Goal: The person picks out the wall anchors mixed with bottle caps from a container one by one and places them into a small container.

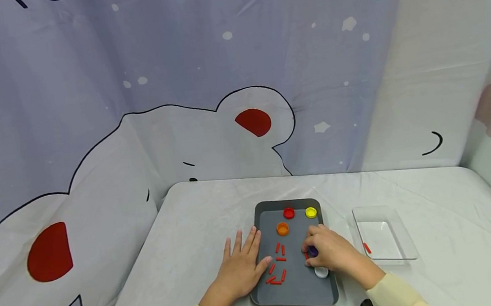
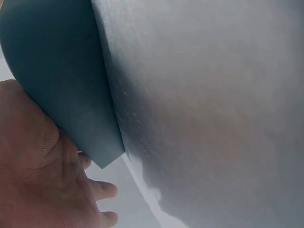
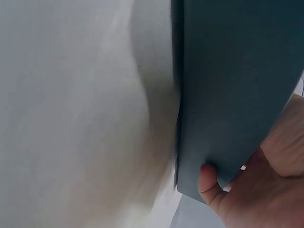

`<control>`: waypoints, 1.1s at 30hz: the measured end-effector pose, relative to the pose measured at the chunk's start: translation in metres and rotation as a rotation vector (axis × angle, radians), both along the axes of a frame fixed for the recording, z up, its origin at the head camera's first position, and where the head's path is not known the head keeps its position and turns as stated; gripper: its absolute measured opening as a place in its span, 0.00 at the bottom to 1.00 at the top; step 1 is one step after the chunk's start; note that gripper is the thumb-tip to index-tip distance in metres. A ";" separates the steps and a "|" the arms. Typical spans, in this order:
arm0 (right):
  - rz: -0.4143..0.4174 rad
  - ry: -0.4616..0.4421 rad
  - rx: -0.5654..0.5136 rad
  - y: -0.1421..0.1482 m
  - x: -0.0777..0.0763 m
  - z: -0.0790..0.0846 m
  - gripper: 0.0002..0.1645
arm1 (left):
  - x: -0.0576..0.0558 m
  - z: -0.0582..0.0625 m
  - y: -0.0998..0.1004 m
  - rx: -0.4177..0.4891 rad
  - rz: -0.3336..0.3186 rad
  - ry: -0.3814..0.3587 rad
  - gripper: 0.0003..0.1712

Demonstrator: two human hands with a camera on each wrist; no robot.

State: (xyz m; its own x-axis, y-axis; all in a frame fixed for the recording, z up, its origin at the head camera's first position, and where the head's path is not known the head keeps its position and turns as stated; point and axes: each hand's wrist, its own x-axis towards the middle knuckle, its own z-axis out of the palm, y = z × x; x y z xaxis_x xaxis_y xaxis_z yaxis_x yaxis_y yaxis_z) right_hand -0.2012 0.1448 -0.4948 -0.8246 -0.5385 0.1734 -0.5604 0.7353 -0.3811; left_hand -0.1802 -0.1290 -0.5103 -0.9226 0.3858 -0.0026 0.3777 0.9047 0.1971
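A grey tray (image 1: 295,296) lies on the white-covered table. Several short red sticks (image 1: 281,259) lie in its left half. My left hand (image 1: 239,269) rests on the tray's left rim with fingers spread and straight; the left wrist view shows its palm beside the tray's outer wall (image 2: 61,85). Over the tray's right side, my right hand (image 1: 329,249) pinches a red stick (image 1: 306,255) between thumb and finger. Right behind that stick is a purple cap (image 1: 313,251), partly hidden by the hand. A white cap (image 1: 321,272) sits just below this hand.
Red (image 1: 288,212), yellow (image 1: 311,212) and orange (image 1: 283,228) caps stand in the tray's far half. Right of the tray is a clear plastic box (image 1: 384,233) with a red stick (image 1: 367,248) inside. A printed curtain (image 1: 208,142) hangs behind the table.
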 end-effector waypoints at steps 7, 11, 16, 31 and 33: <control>0.014 0.031 0.006 -0.002 -0.001 -0.001 0.13 | 0.001 0.000 0.001 0.010 0.005 -0.018 0.43; 0.007 0.030 -0.002 -0.003 -0.001 -0.002 0.13 | 0.001 -0.001 0.001 0.012 0.010 -0.023 0.43; -0.022 0.004 -0.004 -0.003 -0.001 -0.002 0.16 | 0.000 -0.001 0.001 0.015 0.008 -0.013 0.43; -0.024 0.041 0.028 -0.006 -0.002 -0.002 0.13 | 0.000 0.001 0.001 0.003 0.004 -0.016 0.43; -0.034 0.062 0.040 -0.007 -0.002 -0.002 0.12 | 0.000 0.000 0.000 0.002 0.004 -0.013 0.43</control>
State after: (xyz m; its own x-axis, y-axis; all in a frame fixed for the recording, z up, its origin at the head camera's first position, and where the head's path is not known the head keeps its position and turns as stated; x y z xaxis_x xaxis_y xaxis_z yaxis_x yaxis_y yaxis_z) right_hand -0.2029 0.1379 -0.4970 -0.8306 -0.5182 0.2040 -0.5569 0.7680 -0.3163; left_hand -0.1800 -0.1287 -0.5100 -0.9241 0.3818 -0.0136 0.3713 0.9059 0.2036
